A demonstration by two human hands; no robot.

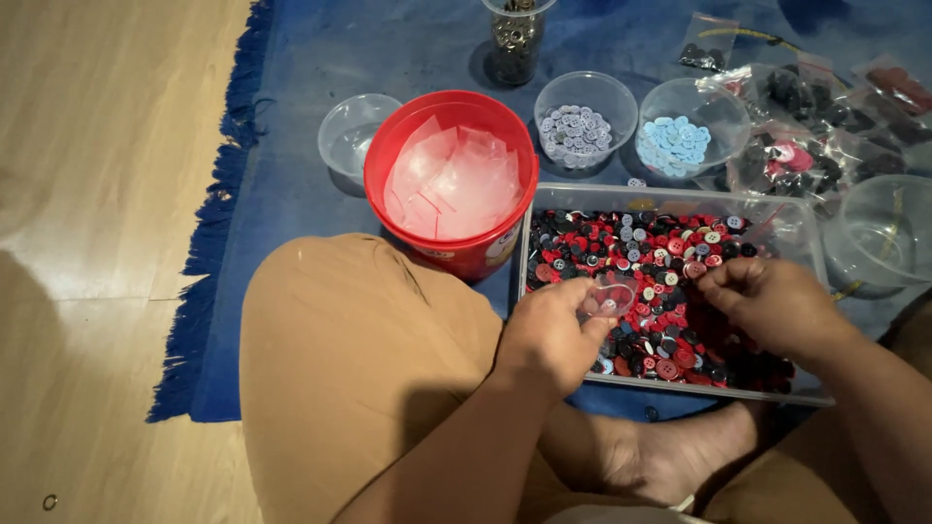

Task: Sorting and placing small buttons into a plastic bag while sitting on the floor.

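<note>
A clear rectangular tray [680,197] full of mixed red, black and grey buttons [670,291] lies on the blue rug in front of my crossed legs. My left hand [553,330] holds a small clear plastic bag [610,294] over the tray's left part. Over the right part of the tray my right hand [767,301] has its fingers pinched together; what they hold is too small to make out.
A red bucket [451,184] holding clear bags stands left of the tray. Behind it are an empty clear bowl [354,131], a bowl of grey buttons [582,121], a bowl of light-blue buttons [687,131], a jar [515,39], bagged buttons [806,126] and another clear bowl [883,238]. Wooden floor [107,243] lies left.
</note>
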